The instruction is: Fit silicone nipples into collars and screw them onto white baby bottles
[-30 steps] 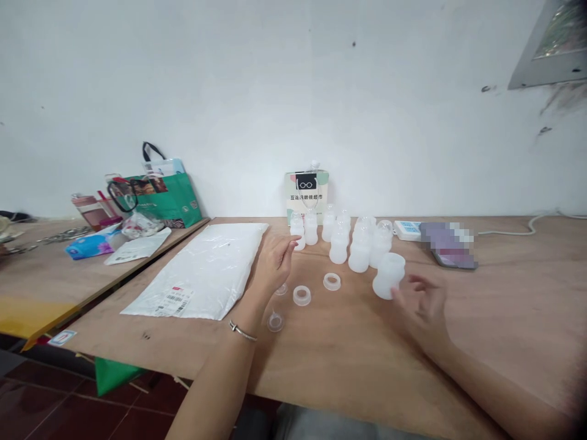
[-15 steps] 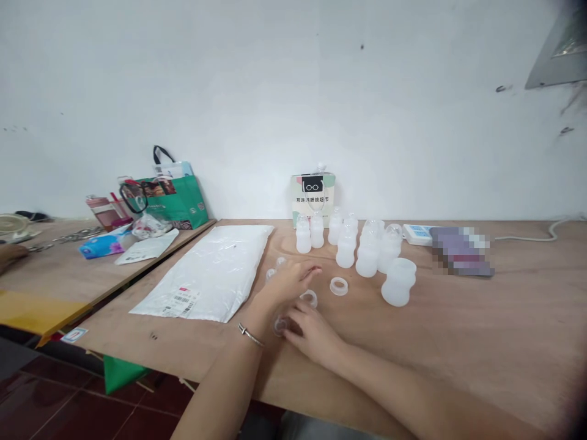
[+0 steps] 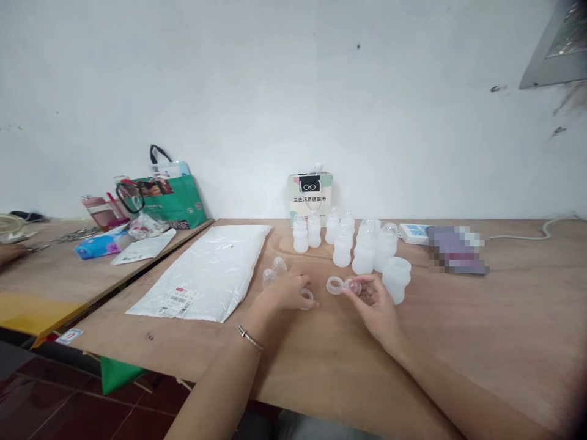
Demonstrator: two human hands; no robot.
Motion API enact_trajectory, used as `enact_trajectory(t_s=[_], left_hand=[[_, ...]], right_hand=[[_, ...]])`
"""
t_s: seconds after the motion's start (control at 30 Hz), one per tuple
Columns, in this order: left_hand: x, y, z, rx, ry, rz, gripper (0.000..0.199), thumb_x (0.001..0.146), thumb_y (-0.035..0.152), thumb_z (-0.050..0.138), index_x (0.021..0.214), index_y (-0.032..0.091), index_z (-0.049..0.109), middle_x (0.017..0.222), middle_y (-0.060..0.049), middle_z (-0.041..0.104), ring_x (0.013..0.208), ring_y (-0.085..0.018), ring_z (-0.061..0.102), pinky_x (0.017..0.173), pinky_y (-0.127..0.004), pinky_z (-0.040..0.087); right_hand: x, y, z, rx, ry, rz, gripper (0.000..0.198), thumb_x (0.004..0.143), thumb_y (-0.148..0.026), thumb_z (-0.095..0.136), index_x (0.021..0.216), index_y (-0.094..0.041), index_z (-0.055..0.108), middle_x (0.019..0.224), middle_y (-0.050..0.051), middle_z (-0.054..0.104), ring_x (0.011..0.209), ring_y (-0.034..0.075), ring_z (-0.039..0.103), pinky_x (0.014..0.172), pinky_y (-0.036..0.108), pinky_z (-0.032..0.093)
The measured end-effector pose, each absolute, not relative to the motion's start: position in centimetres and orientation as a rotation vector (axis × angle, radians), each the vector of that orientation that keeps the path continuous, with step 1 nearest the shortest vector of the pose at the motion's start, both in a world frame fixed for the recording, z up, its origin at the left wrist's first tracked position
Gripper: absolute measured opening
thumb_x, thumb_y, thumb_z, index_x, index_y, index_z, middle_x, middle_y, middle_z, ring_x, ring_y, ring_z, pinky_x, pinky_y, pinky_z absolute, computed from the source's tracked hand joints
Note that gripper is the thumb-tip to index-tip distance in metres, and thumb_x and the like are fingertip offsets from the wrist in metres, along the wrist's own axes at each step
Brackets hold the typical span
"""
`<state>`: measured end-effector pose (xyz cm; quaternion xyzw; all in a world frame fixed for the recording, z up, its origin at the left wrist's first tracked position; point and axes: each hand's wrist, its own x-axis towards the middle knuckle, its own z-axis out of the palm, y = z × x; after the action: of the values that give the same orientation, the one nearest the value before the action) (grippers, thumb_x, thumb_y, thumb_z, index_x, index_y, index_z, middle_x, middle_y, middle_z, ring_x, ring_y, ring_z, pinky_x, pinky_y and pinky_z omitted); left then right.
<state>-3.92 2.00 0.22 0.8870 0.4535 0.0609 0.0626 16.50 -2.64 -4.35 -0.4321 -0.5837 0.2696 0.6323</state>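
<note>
In my right hand, thumb and fingertips pinch a small clear bottle nipple. Just left of it a translucent screw ring lies on the table. My left hand is bent down over a second screw ring, its fingers closed around the edge. Two clear domed pieces stand behind that hand, partly covered by it. Beyond my right hand is a frosted bottle with an open top. Several frosted baby bottles with clear domed tops stand grouped farther back.
A white plastic mailer covers the table's left part. Against the wall stands a paper bag. A white power strip and a blurred-out item lie at right. On the left table are a green bag and a tissue pack.
My right hand has moved right and away from me, carrying the clear nipple beside the far ring. My left hand's fingers have come down onto the nearer ring.
</note>
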Motion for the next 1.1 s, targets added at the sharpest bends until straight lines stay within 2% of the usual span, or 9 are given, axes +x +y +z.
enact_trajectory(t_s=[0.07, 0.17, 0.23, 0.43, 0.53, 0.73, 0.93, 1.1], left_hand=[[-3.9, 1.8, 0.3, 2.698, 1.393, 0.140, 0.043, 0.064, 0.044, 0.064, 0.097, 0.018, 0.061, 0.103, -0.011, 0.060, 0.089, -0.026, 0.059, 0.069, -0.032, 0.044], [-3.7, 1.4, 0.6, 2.661, 1.420, 0.079, 0.027, 0.069, 0.035, 0.059, 0.089, 0.017, 0.061, 0.092, -0.009, 0.063, 0.075, -0.023, 0.060, 0.060, -0.031, 0.044], [-3.6, 1.3, 0.9, 2.654, 1.384, 0.140, 0.023, 0.072, 0.033, 0.056, 0.088, 0.017, 0.062, 0.087, -0.008, 0.064, 0.074, -0.023, 0.061, 0.062, -0.032, 0.045], [-2.5, 1.0, 1.8, 2.429, 1.133, 0.905, 0.030, 0.081, 0.039, 0.053, 0.103, 0.019, 0.057, 0.100, -0.007, 0.063, 0.090, -0.019, 0.060, 0.079, -0.034, 0.050], [-1.9, 0.6, 2.0, 2.139, 0.960, 1.114, 0.031, 0.082, 0.038, 0.053, 0.108, 0.021, 0.054, 0.105, -0.007, 0.062, 0.096, -0.017, 0.060, 0.082, -0.032, 0.052], [-1.1, 0.4, 0.9, 1.939, 0.903, 1.103, 0.034, 0.079, 0.033, 0.059, 0.110, 0.021, 0.054, 0.113, -0.008, 0.058, 0.104, -0.018, 0.057, 0.089, -0.035, 0.050], [0.3, 0.5, -0.9, 1.750, 0.723, 1.005, 0.033, 0.077, 0.035, 0.061, 0.103, 0.016, 0.056, 0.098, -0.008, 0.063, 0.088, -0.016, 0.061, 0.083, -0.034, 0.049], [0.4, 0.2, -1.5, 1.521, 0.619, 1.015, 0.039, 0.069, 0.036, 0.069, 0.099, 0.016, 0.055, 0.093, -0.006, 0.063, 0.083, -0.014, 0.061, 0.083, -0.033, 0.046]], right_hand=[[17.0, -1.9, -4.3, -1.017, -1.258, 0.636, 0.029, 0.070, -0.037, 0.067, 0.086, -0.022, 0.050, 0.077, 0.001, 0.057, 0.071, 0.015, 0.057, 0.067, 0.031, 0.049], [17.0, -1.5, -4.3, -1.033, -1.259, 0.661, 0.030, 0.068, -0.040, 0.068, 0.086, -0.021, 0.053, 0.075, 0.001, 0.057, 0.069, 0.015, 0.056, 0.066, 0.031, 0.049], [16.8, -1.6, -4.5, -1.044, -1.294, 0.679, 0.031, 0.068, -0.041, 0.068, 0.087, -0.021, 0.054, 0.078, 0.002, 0.060, 0.071, 0.016, 0.058, 0.069, 0.033, 0.049], [16.4, -1.9, -4.5, -1.030, -1.377, 0.705, 0.027, 0.077, -0.039, 0.059, 0.098, -0.022, 0.054, 0.090, 0.005, 0.063, 0.084, 0.019, 0.060, 0.082, 0.039, 0.048], [16.4, -1.9, -4.2, -1.030, -1.382, 0.688, 0.025, 0.079, -0.037, 0.057, 0.099, -0.021, 0.055, 0.094, 0.006, 0.063, 0.088, 0.019, 0.060, 0.085, 0.039, 0.047], [16.2, -2.3, -3.7, -0.996, -1.360, 0.651, 0.026, 0.078, -0.035, 0.058, 0.101, -0.022, 0.052, 0.085, 0.004, 0.062, 0.083, 0.018, 0.059, 0.082, 0.038, 0.047], [16.3, -2.3, -4.3, -0.902, -1.418, 0.698, 0.028, 0.078, -0.032, 0.060, 0.099, -0.025, 0.044, 0.084, 0.001, 0.061, 0.084, 0.017, 0.061, 0.083, 0.038, 0.047], [16.7, -2.6, -4.0, -0.903, -1.547, 0.805, 0.015, 0.082, -0.032, 0.055, 0.093, -0.023, 0.048, 0.090, 0.003, 0.063, 0.088, 0.017, 0.061, 0.080, 0.034, 0.049]])
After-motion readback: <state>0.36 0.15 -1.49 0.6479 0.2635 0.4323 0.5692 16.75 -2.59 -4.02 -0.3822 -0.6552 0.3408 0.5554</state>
